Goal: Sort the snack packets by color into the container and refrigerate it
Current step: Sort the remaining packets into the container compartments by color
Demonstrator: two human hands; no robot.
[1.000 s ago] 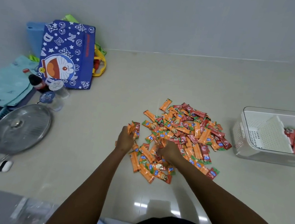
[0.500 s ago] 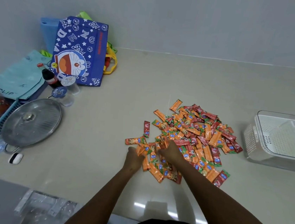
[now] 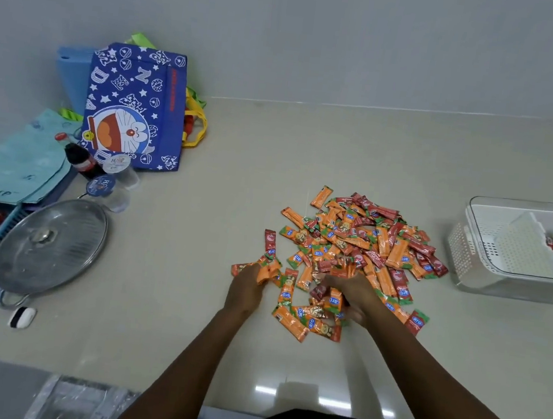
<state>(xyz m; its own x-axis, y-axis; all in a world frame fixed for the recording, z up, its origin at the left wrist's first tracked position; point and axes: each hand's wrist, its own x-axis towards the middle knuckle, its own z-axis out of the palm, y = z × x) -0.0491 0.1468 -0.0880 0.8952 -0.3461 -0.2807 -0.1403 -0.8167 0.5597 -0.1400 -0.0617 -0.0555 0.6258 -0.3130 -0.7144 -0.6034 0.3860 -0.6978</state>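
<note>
Orange and red snack packets lie heaped on the beige floor; left hand grips orange ones, right hand seemingly clutches others, beside the clear plastic container.

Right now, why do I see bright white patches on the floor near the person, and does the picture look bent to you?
In the head view, the white patches are glare, probably room lights mirrored in the glossy floor; the wall-floor line bows, a wide-angle effect; the hands, left hand and right hand, and the snack packets look slightly soft.
</note>
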